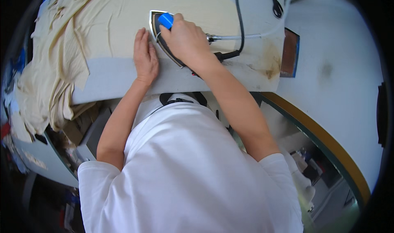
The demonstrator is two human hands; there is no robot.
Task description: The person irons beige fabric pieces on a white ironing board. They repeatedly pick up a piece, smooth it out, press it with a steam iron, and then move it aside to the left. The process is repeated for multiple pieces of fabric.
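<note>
My right hand (187,40) is closed around the handle of a steam iron (167,45) with a blue part at the front of its grip. The iron sits on cream knit fabric (132,5) spread over a pale covered ironing table (104,79). Just left of the iron, my left hand (146,56) lies with its fingers extended across the fabric's near edge, holding nothing. At the left, more of the cream fabric is bunched in folds and hangs over the table's front edge.
A clear braided hose (237,37) and a black power cord (242,20) run from the iron to the right. A reddish-brown plate (289,53) with a blue edge lies beside the ironing surface, on a white tabletop (332,42). Cardboard boxes (74,131) stand below, at the left.
</note>
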